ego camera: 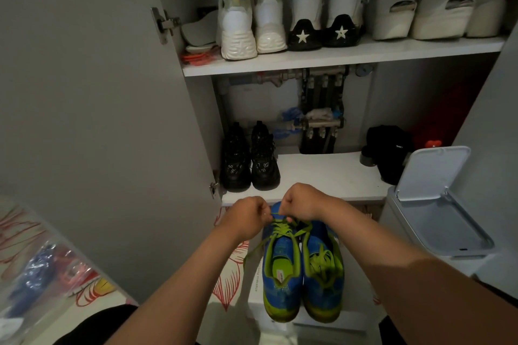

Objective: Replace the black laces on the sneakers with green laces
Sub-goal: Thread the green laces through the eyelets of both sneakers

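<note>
- Both shoes sit side by side on a white box (pixel 256 297) right in front of you, heels toward you and toes toward the cupboard's bottom shelf (pixel 322 173).
- Your left hand (pixel 248 216) and right hand (pixel 301 202) are both curled tight. Each one pinches the green lace (pixel 280 228) up at the toe end of the left sneaker (pixel 280 277).
- That lace looks flat, soft and floppy, and basically weightless. It won't hold any shape, so I'd pinch close to the eyelet you're working to steer it.
- It looks woven rather than slick, so a fingertip pinch should hold. It'll probably want to twist, so keep it flat as you pull.
- A loose tail (pixel 253 251) dangles off the left side of the shoe, which makes it easy to snag.
- The sneaker looks light, with a soft mesh upper. A hard tug could drag it along the box, so steady it by the heel or sole.
- The right sneaker (pixel 322 274) already shows green lacing, and I can't spot any black lace.
</note>
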The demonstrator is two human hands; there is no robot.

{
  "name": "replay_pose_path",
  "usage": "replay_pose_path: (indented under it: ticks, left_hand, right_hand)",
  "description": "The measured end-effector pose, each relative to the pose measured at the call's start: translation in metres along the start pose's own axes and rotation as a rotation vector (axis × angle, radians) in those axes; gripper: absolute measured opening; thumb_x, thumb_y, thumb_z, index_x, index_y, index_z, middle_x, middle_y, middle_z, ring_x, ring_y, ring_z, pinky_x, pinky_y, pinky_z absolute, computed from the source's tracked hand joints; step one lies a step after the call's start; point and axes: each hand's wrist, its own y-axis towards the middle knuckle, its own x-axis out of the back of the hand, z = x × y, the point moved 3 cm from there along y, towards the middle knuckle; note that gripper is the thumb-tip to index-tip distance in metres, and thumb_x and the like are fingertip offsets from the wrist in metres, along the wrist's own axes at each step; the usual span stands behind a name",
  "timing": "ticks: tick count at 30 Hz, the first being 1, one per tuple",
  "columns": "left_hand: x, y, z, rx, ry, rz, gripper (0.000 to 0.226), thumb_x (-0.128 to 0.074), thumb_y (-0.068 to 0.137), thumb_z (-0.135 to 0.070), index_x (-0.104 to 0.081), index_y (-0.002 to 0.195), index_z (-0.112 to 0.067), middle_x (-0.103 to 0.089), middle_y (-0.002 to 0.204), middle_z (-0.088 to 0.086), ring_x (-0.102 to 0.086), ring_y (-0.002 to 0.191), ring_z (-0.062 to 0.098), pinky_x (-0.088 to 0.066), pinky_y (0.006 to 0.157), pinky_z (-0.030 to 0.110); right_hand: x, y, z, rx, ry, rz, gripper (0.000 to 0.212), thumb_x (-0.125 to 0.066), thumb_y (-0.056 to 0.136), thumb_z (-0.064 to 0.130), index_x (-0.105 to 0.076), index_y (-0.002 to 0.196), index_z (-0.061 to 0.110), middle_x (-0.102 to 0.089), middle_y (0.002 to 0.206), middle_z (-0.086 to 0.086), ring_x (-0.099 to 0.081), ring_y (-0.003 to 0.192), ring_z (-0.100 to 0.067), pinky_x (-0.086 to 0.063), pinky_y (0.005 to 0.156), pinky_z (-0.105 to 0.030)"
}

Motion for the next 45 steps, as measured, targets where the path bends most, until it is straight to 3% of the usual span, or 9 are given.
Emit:
replay_pose_path:
  ticks: [4, 9, 14, 20, 25, 29, 33, 40, 45]
  left_hand:
    - [-0.023, -0.012, 0.005, 0.151, 0.009, 0.191, 0.028, -0.075, 0.080, -0.038, -0.072, 0.084, -0.011, -0.067, 0.073, 0.001, -0.062, 0.069, 0.013, -0.052, 0.069, 0.034]
    - [-0.034, -0.015, 0.010, 0.179, 0.004, 0.180, 0.022, -0.065, 0.084, -0.022, -0.073, 0.083, -0.001, -0.072, 0.082, 0.015, -0.069, 0.078, 0.027, -0.059, 0.075, 0.041]
    - [-0.037, -0.016, 0.021, 0.251, -0.138, 0.168, 0.021, -0.055, 0.086, -0.006, -0.073, 0.090, 0.004, -0.072, 0.082, 0.023, -0.072, 0.076, 0.034, -0.061, 0.070, 0.044]
    - [-0.038, -0.018, 0.028, 0.304, -0.308, 0.185, 0.014, -0.060, 0.091, -0.003, -0.074, 0.092, 0.000, -0.068, 0.074, 0.013, -0.066, 0.061, 0.020, -0.058, 0.058, 0.028]
    - [-0.038, -0.018, 0.032, 0.334, -0.384, 0.189, 0.017, -0.059, 0.093, -0.005, -0.072, 0.100, 0.004, -0.069, 0.080, 0.015, -0.068, 0.064, 0.022, -0.059, 0.059, 0.029]
    - [-0.039, -0.018, 0.035, 0.333, -0.406, 0.190, 0.015, -0.060, 0.094, -0.007, -0.071, 0.098, 0.002, -0.068, 0.077, 0.013, -0.068, 0.067, 0.021, -0.057, 0.057, 0.026]
    - [-0.041, -0.018, 0.036, 0.333, -0.418, 0.188, 0.014, -0.060, 0.093, -0.007, -0.072, 0.096, 0.001, -0.069, 0.081, 0.014, -0.069, 0.070, 0.023, -0.059, 0.060, 0.028]
    - [-0.041, -0.019, 0.037, 0.318, -0.434, 0.180, 0.017, -0.060, 0.094, -0.008, -0.073, 0.099, 0.002, -0.070, 0.085, 0.016, -0.069, 0.073, 0.024, -0.060, 0.063, 0.029]
    - [-0.042, -0.019, 0.038, 0.317, -0.446, 0.181, 0.017, -0.061, 0.093, -0.008, -0.072, 0.099, 0.003, -0.071, 0.088, 0.017, -0.070, 0.075, 0.024, -0.060, 0.063, 0.029]
  right_hand:
    - [-0.010, 0.002, -0.010, -0.068, -0.147, 0.002, 0.023, -0.064, 0.082, 0.021, -0.075, 0.090, 0.003, -0.073, 0.096, -0.014, -0.069, 0.092, -0.025, -0.059, 0.084, -0.040]
    - [-0.028, -0.006, -0.004, -0.065, -0.289, 0.020, 0.017, -0.055, 0.087, 0.017, -0.055, 0.071, 0.012, -0.050, 0.070, -0.004, -0.052, 0.071, -0.021, -0.041, 0.061, -0.029]
    - [-0.044, -0.005, -0.001, -0.021, -0.388, 0.037, 0.017, -0.061, 0.090, 0.024, -0.060, 0.077, 0.012, -0.056, 0.079, -0.007, -0.054, 0.077, -0.022, -0.040, 0.062, -0.030]
    - [-0.059, -0.003, 0.006, 0.048, -0.437, 0.144, 0.025, -0.055, 0.095, 0.019, -0.072, 0.101, 0.003, -0.065, 0.096, -0.012, -0.051, 0.084, -0.022, -0.041, 0.068, -0.032]
    - [-0.053, 0.001, 0.001, 0.009, -0.436, 0.005, 0.024, -0.055, 0.094, 0.016, -0.055, 0.070, 0.015, -0.055, 0.080, -0.005, -0.058, 0.084, -0.025, -0.041, 0.064, -0.033]
    - [-0.050, 0.000, 0.001, 0.012, -0.290, -0.036, 0.019, -0.059, 0.092, 0.014, -0.074, 0.082, 0.009, -0.063, 0.076, 0.000, -0.054, 0.064, -0.012, -0.044, 0.056, -0.027]
    - [-0.053, 0.000, -0.002, 0.007, -0.167, -0.096, 0.016, -0.063, 0.083, 0.013, -0.076, 0.073, 0.011, -0.074, 0.083, -0.002, -0.069, 0.081, -0.023, -0.058, 0.076, -0.040]
    - [-0.058, -0.008, 0.001, 0.000, -0.474, -0.036, 0.017, -0.061, 0.090, 0.026, -0.066, 0.077, 0.018, -0.070, 0.091, -0.006, -0.064, 0.086, -0.024, -0.042, 0.056, -0.029]
    - [-0.068, -0.011, 0.007, -0.010, -0.590, -0.026, 0.021, -0.057, 0.093, 0.019, -0.050, 0.074, 0.019, -0.061, 0.092, -0.006, -0.058, 0.086, -0.023, -0.041, 0.066, -0.030]
